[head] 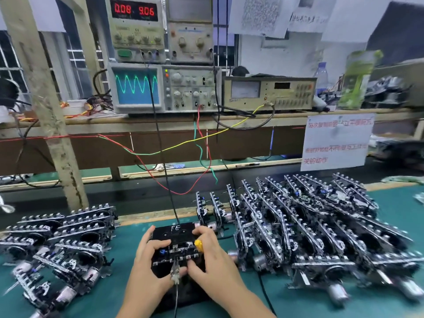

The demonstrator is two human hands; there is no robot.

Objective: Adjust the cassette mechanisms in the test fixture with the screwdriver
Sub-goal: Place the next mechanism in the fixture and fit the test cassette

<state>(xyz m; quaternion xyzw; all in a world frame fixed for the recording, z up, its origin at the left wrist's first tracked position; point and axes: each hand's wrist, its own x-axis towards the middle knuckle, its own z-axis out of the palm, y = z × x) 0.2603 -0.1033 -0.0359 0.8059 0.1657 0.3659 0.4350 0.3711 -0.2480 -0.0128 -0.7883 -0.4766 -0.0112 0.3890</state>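
On the green mat [128,237], we are steadying the test fixture [177,244] holding a cassette mechanism [176,253] with our curled left hand [146,265], while our right hand [213,255] is gripping the yellow-handled screwdriver [199,245].

Green mat-covered bench [128,292] fills the foreground, 6 o'clock. Raised wooden shelf [160,125] runs full width across the middle. On it, 12 o'clock: oscilloscope [160,89] showing a green sine trace, power supply [137,28] stacked above with red digits lit, an analog meter unit [268,92] just beside at 1 o'clock. Scuffed wooden post [46,104] leans through 10 o'clock. Barred window [11,65] at 9 o'clock, dark outside. Papers [259,14] pinned up at 1 o'clock; notice sheet [336,142] with red characters at 3 o'clock. Water bottle [321,75] at 2 o'clock. Lighting even, cool.
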